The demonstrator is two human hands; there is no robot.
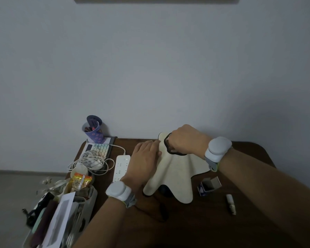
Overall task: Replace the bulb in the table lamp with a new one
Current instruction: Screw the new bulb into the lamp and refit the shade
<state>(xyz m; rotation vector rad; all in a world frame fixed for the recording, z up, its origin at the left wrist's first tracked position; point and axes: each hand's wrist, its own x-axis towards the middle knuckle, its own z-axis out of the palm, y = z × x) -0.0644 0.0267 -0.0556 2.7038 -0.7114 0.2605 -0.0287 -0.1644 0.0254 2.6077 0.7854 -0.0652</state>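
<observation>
With the lamp (175, 169) near the tabletop's (249, 230) rear edge, the left hand (143, 159) rests flat against the shade while the right hand (184, 139) reaches into its top opening, grasp hidden, so bulb exchange appears unfinished.

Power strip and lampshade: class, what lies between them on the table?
In the head view, the left hand lies between power strip and lampshade, resting on the shade's side.
</observation>
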